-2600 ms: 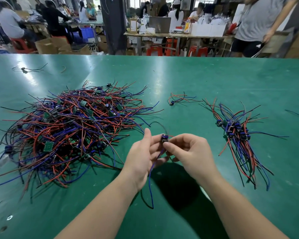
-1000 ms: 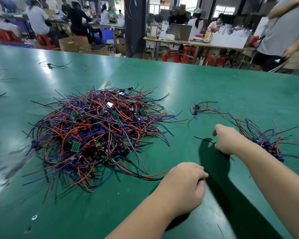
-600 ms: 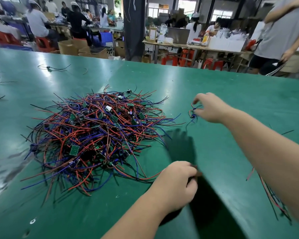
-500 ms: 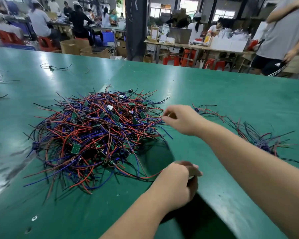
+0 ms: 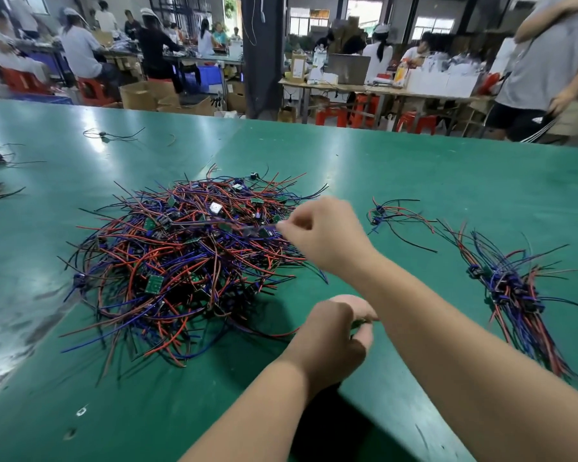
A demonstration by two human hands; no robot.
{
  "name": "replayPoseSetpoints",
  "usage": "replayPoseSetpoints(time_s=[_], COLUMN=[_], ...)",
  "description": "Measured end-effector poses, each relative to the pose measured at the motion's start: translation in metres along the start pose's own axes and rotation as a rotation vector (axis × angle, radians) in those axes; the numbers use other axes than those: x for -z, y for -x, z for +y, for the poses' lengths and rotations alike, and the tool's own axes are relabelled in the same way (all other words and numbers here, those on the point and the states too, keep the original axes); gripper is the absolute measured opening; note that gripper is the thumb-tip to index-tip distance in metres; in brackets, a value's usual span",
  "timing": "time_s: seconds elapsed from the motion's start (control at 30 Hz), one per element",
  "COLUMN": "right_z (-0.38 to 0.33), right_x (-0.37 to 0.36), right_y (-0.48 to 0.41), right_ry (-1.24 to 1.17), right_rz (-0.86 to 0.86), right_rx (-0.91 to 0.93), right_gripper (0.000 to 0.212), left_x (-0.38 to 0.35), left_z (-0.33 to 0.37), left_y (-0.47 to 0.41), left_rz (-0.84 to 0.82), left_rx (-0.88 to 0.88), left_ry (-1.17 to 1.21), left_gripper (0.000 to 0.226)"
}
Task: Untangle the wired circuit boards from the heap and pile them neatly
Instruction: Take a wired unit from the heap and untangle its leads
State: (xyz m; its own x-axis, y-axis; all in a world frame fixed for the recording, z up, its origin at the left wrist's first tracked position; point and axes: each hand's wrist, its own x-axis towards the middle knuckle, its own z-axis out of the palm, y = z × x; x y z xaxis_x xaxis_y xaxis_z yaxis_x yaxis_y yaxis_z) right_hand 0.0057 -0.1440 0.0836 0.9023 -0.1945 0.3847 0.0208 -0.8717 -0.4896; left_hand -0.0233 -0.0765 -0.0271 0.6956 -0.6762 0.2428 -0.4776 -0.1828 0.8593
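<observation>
Pulling step: pinching a blurred wire at the right edge of the heap with the right hand, grip closed tight. Left hand curled near the worktop, contents unclear. Next, likely: drawing slowly, avoiding snags, then laying onto the sorted pile rightward.
</observation>
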Motion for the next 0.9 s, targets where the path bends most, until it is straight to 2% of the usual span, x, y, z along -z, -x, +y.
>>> replayPoseSetpoints(time_s=[0.07,0.1,0.13,0.23,0.33,0.43,0.5,0.6,0.67,0.77,0.9], right_z=[0.005,0.009,0.013,0.029,0.048,0.062,0.067,0.067,0.068,0.071,0.071], right_x=[0.024,0.034,0.043,0.053,0.043,0.03,0.025,0.021,0.021,0.022,0.021], right_y=[0.006,0.011,0.018,0.047,0.081,0.109,0.122,0.132,0.132,0.128,0.125], right_ry=[-0.1,-0.159,-0.226,-0.495,-0.694,-0.713,-0.744,-0.794,-0.805,-1.028,-1.279], right_rz=[0.181,0.246,0.282,0.264,0.213,0.119,0.013,-0.129,-0.106,0.022,0.012], right_rx=[-0.036,-0.059,-0.084,-0.179,-0.283,-0.374,-0.408,-0.441,-0.48,-0.584,-0.605], right_gripper=[0.036,0.034,0.03,0.025,0.023,0.021,0.02,0.02,0.021,0.025,0.024], left_x=[0.002,0.003,0.005,0.02,0.032,0.033,0.029,0.024,0.025,0.027,0.021], left_z=[0.007,0.012,0.017,0.033,0.036,0.036,0.038,0.038,0.038,0.037,0.038], left_y=[-0.001,-0.001,-0.002,-0.008,-0.014,-0.015,-0.012,-0.008,-0.007,-0.005,0.003], left_rz=[0.03,0.024,0.029,0.067,0.11,0.162,0.14,0.099,0.094,0.052,-0.119], left_rx=[0.004,0.048,0.113,0.257,0.282,0.275,0.282,0.304,0.332,0.352,0.33], left_ry=[0.02,0.124,0.332,0.977,1.261,1.182,1.127,1.104,1.098,0.977,0.8], left_gripper=[0.026,0.028,0.03,0.021,0.037,0.02,0.015,0.025,0.026,0.022,0.031])
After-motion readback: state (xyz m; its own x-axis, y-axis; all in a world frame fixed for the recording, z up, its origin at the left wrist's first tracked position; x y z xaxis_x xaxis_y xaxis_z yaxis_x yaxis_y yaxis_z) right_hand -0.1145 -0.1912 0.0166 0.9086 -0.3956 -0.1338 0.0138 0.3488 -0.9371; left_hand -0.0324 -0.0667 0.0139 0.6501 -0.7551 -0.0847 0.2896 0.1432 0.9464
